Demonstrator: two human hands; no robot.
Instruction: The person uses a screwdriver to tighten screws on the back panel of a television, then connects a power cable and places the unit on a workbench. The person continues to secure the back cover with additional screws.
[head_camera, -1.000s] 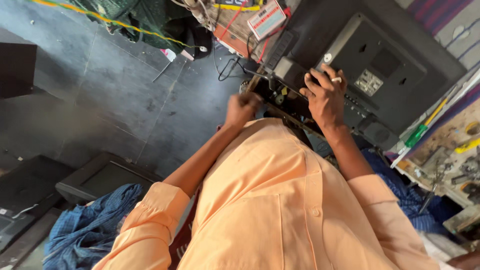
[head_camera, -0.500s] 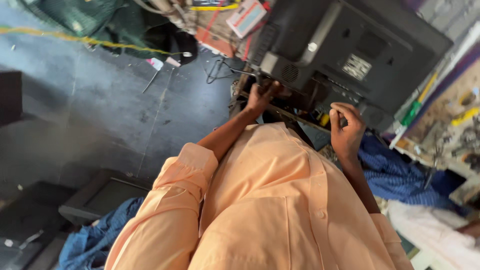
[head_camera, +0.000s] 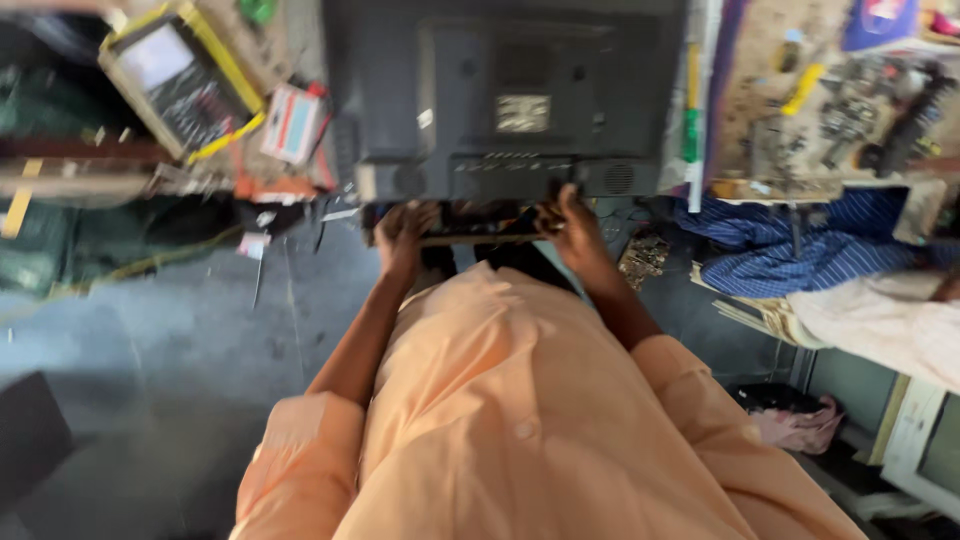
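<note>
A large black television (head_camera: 500, 90) stands with its back panel facing me, a pale label near its middle. My left hand (head_camera: 400, 235) curls around its lower edge on the left. My right hand (head_camera: 570, 220) grips the same edge on the right. Between the hands, an exposed strip of board and wiring (head_camera: 470, 228) shows under the casing. My orange shirt (head_camera: 520, 420) fills the lower view and hides what lies below the set.
A yellow-framed meter (head_camera: 170, 75) and a red and white box (head_camera: 295, 120) lie at the left. A cluttered workbench with tools (head_camera: 850, 110) is at the right, with blue striped cloth (head_camera: 790, 250) beneath it. A loose circuit board (head_camera: 645, 255) lies on the grey floor (head_camera: 150, 340).
The view has swung so the television now sits square ahead. My right hand has come down from the back panel to the lower edge; my left hand stays on that edge.
</note>
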